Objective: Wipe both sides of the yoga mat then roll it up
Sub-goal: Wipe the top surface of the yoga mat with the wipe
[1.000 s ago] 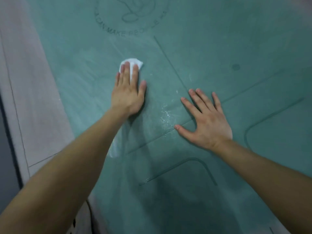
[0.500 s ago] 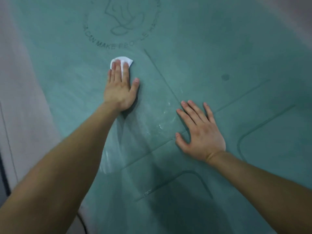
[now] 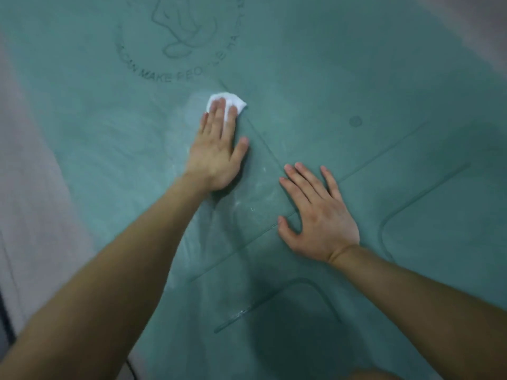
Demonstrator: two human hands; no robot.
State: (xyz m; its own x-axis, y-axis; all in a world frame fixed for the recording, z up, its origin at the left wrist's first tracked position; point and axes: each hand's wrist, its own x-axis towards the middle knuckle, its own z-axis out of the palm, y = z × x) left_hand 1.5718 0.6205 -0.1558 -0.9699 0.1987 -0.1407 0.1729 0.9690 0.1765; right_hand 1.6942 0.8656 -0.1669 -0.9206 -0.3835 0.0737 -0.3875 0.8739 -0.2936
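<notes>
A teal yoga mat (image 3: pixel 343 78) lies flat and fills most of the view, with printed guide lines and a round logo with lettering at the top. My left hand (image 3: pixel 218 150) presses a small white cloth (image 3: pixel 229 102) flat onto the mat just below the logo, fingers straight. The cloth shows only past my fingertips; the rest is under the hand. My right hand (image 3: pixel 315 215) rests flat on the mat to the right and nearer me, fingers spread. Wet streaks shine on the mat between the two hands.
Pale pinkish floor (image 3: pixel 30 187) runs along the mat's left edge and shows again in the top right corner (image 3: pixel 477 26). A dark strip (image 3: pixel 4 319) sits at the far lower left. A small dark spot (image 3: pixel 355 121) marks the mat right of centre.
My left hand has slid the cloth away from me and then to the right, below the logo. My right hand stays planted on the mat. The camera has tilted forward.
</notes>
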